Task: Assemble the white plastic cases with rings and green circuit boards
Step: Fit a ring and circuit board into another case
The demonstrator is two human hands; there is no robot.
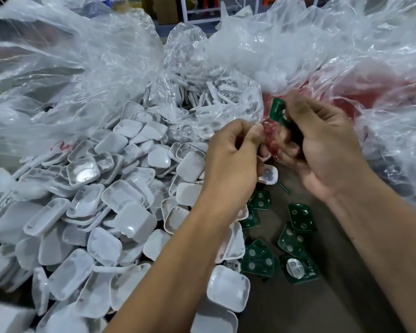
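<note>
Evidently little has been finished: a great heap of white plastic cases [111, 207] is seen unassembled at the left, and loose green circuit boards [296, 239] lie near, on the table [310, 304] at the right. One green board [277, 109] is pinched in the curled fingers of the right hand [322, 150]. The left hand [228, 162] is curled round a small white case [269, 176], partly hidden. Rings [202, 92] are judged to fill the far clear bag [214, 75]. Red print on a left bag cannot be read.
</note>
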